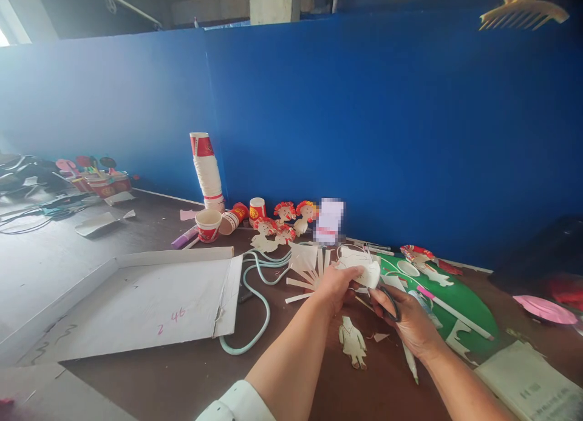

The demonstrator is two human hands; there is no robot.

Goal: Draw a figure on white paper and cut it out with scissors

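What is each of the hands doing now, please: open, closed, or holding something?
Left hand: closed, holding a white paper piece.
Right hand: closed, holding black-handled scissors; whether their blades are open cannot be told.

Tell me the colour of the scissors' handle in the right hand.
The scissors' handle is black, best seen in the head view.

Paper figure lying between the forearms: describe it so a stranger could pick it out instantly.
On the brown table before the blue partition, find the gap between the left forearm and right forearm. The pale paper figure lies there. Unlike the cut-outs by the partition, it has no red frill.
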